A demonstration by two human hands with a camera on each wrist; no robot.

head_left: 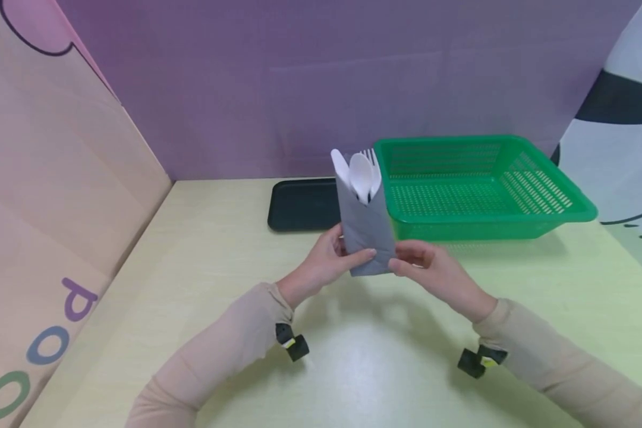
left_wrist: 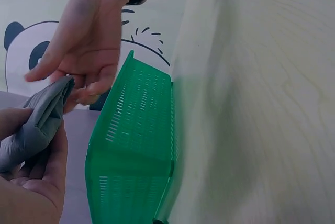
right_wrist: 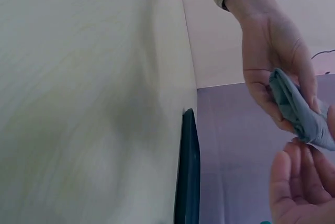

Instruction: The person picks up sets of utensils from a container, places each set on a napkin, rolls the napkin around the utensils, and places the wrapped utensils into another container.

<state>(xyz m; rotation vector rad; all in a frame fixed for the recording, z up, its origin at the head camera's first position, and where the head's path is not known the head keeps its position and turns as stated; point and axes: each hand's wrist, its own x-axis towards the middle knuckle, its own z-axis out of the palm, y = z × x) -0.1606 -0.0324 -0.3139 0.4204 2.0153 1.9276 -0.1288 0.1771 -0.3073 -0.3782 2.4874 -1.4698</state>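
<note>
A grey folded napkin (head_left: 370,229) stands upright above the table, its folds forming a pocket. White plastic cutlery sticks out of its top: a knife (head_left: 339,165) at the left, a spoon (head_left: 361,172) in front and a fork (head_left: 371,157) at the right. My left hand (head_left: 323,261) grips the napkin's lower part, thumb across the front and fingers behind. At the lower right edge is my right hand (head_left: 438,273), fingers loosely bent, fingertips at the napkin's side. The left wrist view shows the right thumb apart from the napkin (left_wrist: 44,116). Folded layers show at the napkin's bottom end (right_wrist: 296,103).
A green perforated plastic basket (head_left: 481,229) stands at the back right of the pale wooden table (head_left: 203,267). Left of it, behind the napkin, lies a dark tray (head_left: 302,205). A purple backdrop (head_left: 299,89) rises at the far edge, with printed panels at both sides.
</note>
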